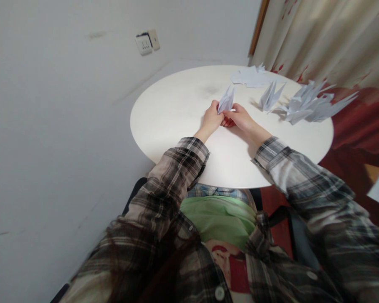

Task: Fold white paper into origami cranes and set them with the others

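Folded paper (226, 101) points up over the middle of the white table (167, 126), and soft, slow presses along each fold should work best (thin tips may bend). On the left, the left hand (212, 116) is pinched closed on the paper, the right hand (242, 118) pinches its low right edge, and more paper shapes (298, 110) stand farther right.
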The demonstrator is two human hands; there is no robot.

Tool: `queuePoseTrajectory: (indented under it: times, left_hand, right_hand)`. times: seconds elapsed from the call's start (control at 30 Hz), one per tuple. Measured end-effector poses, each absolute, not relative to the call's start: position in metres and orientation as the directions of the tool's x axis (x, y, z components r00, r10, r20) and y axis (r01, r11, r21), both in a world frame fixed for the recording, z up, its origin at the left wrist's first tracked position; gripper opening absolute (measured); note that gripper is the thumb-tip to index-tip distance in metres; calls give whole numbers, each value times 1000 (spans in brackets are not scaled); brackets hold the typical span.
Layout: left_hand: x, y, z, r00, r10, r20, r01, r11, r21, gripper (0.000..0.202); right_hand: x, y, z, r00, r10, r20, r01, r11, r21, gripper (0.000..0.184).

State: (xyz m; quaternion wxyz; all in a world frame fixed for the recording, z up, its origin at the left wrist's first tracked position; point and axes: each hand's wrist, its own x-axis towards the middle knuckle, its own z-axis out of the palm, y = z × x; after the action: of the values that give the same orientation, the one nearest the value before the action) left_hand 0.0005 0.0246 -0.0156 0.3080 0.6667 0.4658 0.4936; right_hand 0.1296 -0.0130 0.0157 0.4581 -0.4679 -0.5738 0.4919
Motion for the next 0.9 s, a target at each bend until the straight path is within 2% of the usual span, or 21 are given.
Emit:
queuePoseTrajectory:
  times: [0.23, 0.9]
  left_hand:
    - [1, 20, -10, 62, 936, 345, 365, -343, 865, 12]
    - [1, 21, -12, 76, 934, 349, 322, -355, 878, 15]
  right_hand:
    - [129, -13, 15, -130, 990, 55, 108, 69, -992, 24]
    - [129, -16, 17, -140, 989, 57, 95, 71, -993, 29]
